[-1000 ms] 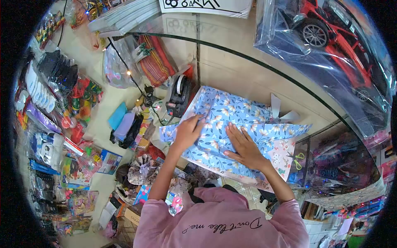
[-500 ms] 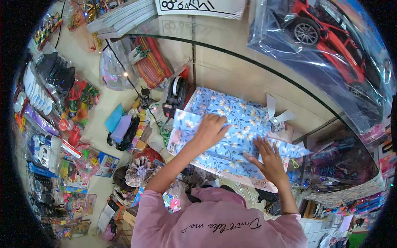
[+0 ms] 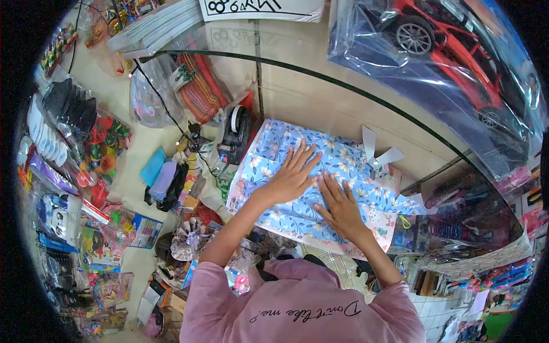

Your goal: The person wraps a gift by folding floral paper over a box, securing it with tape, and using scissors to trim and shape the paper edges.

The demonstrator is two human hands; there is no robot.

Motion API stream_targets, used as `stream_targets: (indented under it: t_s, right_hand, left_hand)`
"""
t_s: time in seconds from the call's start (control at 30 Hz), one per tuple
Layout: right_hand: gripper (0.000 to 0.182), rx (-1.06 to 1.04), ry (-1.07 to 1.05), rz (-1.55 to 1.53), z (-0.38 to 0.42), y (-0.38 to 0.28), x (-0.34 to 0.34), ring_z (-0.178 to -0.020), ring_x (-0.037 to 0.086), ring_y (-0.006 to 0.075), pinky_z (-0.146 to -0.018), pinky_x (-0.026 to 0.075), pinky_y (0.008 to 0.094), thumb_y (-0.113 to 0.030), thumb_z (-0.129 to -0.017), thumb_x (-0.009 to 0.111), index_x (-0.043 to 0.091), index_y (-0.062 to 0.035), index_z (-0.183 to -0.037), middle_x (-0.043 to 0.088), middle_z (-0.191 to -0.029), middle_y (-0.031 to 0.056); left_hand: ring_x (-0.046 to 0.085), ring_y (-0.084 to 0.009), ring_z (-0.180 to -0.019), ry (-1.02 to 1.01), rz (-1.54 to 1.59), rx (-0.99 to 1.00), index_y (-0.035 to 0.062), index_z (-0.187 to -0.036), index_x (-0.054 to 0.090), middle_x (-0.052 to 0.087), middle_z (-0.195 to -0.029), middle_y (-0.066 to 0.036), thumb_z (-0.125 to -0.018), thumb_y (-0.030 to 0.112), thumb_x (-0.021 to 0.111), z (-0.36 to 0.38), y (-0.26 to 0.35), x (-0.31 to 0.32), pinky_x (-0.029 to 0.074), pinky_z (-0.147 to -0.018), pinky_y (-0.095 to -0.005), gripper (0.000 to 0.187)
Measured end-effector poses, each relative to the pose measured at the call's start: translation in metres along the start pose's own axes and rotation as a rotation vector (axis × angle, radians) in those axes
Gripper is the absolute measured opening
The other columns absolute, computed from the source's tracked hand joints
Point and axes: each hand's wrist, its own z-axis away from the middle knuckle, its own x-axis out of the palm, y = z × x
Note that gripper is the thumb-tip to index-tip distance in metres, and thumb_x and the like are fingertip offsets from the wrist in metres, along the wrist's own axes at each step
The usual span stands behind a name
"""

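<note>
A sheet of blue floral wrapping paper [image 3: 311,150] lies folded over on the glass counter, its right end narrowing to a point. Beneath it shows a pale pink floral sheet [image 3: 382,228]. My left hand [image 3: 290,174] rests flat on the blue paper with fingers spread. Just to its right and nearer to me, my right hand [image 3: 341,208] also presses flat on the paper, fingers stretched out. Whether anything lies inside the fold is hidden. Behind the left hand stands a black tape dispenser [image 3: 233,137] with a roll of tape.
Two pale blade-like strips [image 3: 378,150] stick up at the paper's far right. A boxed red toy car [image 3: 457,63] stands at the upper right. Bagged goods [image 3: 108,143] crowd the left side. The counter's curved glass edge [image 3: 343,83] runs behind the paper.
My left hand has opened from a curled grip and flattened onto the paper, whose raised left edge now lies down. My right hand has slid left, closer to the left hand.
</note>
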Motion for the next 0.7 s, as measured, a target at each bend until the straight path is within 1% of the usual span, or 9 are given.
stream_targets:
  t_s: [0.07, 0.17, 0.27, 0.4, 0.5, 0.6, 0.63, 0.67, 0.7]
  right_hand:
    - [0.07, -0.001, -0.004, -0.018, 0.0, 0.0, -0.003, -0.143, 0.021, 0.0304, -0.114, 0.018, 0.0518, -0.043, -0.095, 0.047, 0.023, -0.003, -0.148, 0.024, -0.154, 0.0167]
    - [0.072, 0.007, -0.008, -0.023, 0.0, -0.002, -0.003, -0.143, 0.021, 0.0294, -0.114, 0.017, 0.0503, -0.045, -0.095, 0.047, 0.023, -0.0028, -0.148, 0.023, -0.154, 0.0162]
    - [0.074, 0.005, -0.004, -0.015, 0.0, 0.0, -0.003, -0.144, 0.021, 0.029, -0.115, 0.016, 0.0493, -0.047, -0.094, 0.047, 0.023, -0.0025, -0.148, 0.023, -0.154, 0.0161]
    - [0.075, 0.003, 0.004, -0.021, 0.001, -0.001, -0.003, -0.144, 0.02, 0.0289, -0.115, 0.015, 0.0493, -0.048, -0.094, 0.047, 0.023, -0.0016, -0.148, 0.023, -0.154, 0.0162]
    - [0.078, -0.009, 0.013, -0.013, 0.001, 0.0, 0.0, -0.144, 0.02, 0.0298, -0.115, 0.014, 0.05, -0.051, -0.093, 0.047, 0.022, 0.0003, -0.147, 0.022, -0.154, 0.0179]
    - [0.083, -0.019, 0.006, -0.041, -0.001, -0.002, 0.006, -0.144, 0.018, 0.0312, -0.115, 0.011, 0.0518, -0.054, -0.092, 0.047, 0.021, 0.0037, -0.146, 0.02, -0.154, 0.0218]
    - [0.085, -0.018, 0.004, -0.06, -0.002, -0.004, 0.009, -0.144, 0.017, 0.0317, -0.115, 0.011, 0.0526, -0.055, -0.092, 0.048, 0.021, 0.005, -0.146, 0.019, -0.153, 0.0233]
    - [0.09, -0.082, 0.044, -0.064, -0.003, -0.004, 0.019, -0.145, 0.012, 0.0347, -0.114, 0.008, 0.0543, -0.058, -0.091, 0.047, 0.019, 0.0081, -0.145, 0.015, -0.153, 0.0279]
    - [0.088, -0.063, 0.008, -0.111, -0.006, -0.01, 0.017, -0.145, 0.011, 0.0351, -0.115, 0.008, 0.054, -0.056, -0.092, 0.048, 0.017, 0.0067, -0.146, 0.014, -0.153, 0.0272]
  left_hand:
    - [0.004, -0.0365, -0.145, -0.065, -0.035, 0.069, 0.0096, -0.149, 0.025, 0.016, -0.155, -0.018, -0.099, 0.032, 0.042, 0.007, -0.007, -0.014, 0.005, -0.114, -0.057, 0.057]
    - [0.003, -0.0365, -0.145, -0.097, -0.008, 0.06, 0.0109, -0.149, 0.025, 0.016, -0.156, -0.016, -0.1, 0.033, 0.04, 0.012, -0.011, -0.023, 0.003, -0.115, -0.0557, 0.056]
    - [0.002, -0.0366, -0.145, -0.107, -0.036, -0.021, 0.0112, -0.149, 0.023, 0.015, -0.156, -0.017, -0.101, 0.035, 0.037, 0.021, -0.023, -0.026, 0.001, -0.115, -0.0547, 0.056]
    - [0.001, -0.0376, -0.145, -0.107, 0.142, -0.248, 0.0106, -0.151, 0.017, 0.013, -0.156, -0.019, -0.102, 0.036, 0.034, 0.037, -0.035, -0.034, 0.0, -0.115, -0.0536, 0.058]
    - [0.004, -0.0384, -0.145, -0.07, 0.063, -0.467, 0.0076, -0.15, 0.019, 0.014, -0.155, -0.021, -0.102, 0.034, 0.035, 0.066, -0.06, -0.021, 0.004, -0.116, -0.0516, 0.058]
    - [0.011, -0.0401, -0.144, 0.122, -0.091, -0.473, 0.0036, -0.147, 0.025, 0.021, -0.152, -0.024, -0.101, 0.03, 0.037, 0.082, -0.063, -0.019, 0.01, -0.116, -0.0498, 0.054]
    - [0.013, -0.0405, -0.143, 0.179, -0.018, -0.473, 0.0027, -0.146, 0.028, 0.023, -0.151, -0.024, -0.101, 0.029, 0.037, 0.075, -0.05, -0.033, 0.011, -0.115, -0.0493, 0.053]
    - [0.015, -0.0409, -0.142, 0.231, 0.056, -0.471, 0.0017, -0.145, 0.03, 0.026, -0.15, -0.024, -0.101, 0.028, 0.037, 0.07, -0.034, -0.047, 0.013, -0.115, -0.0488, 0.051]
    - [0.017, -0.0413, -0.142, 0.281, 0.132, -0.472, 0.0008, -0.144, 0.033, 0.028, -0.149, -0.024, -0.101, 0.026, 0.038, 0.064, -0.013, -0.063, 0.014, -0.115, -0.0483, 0.05]
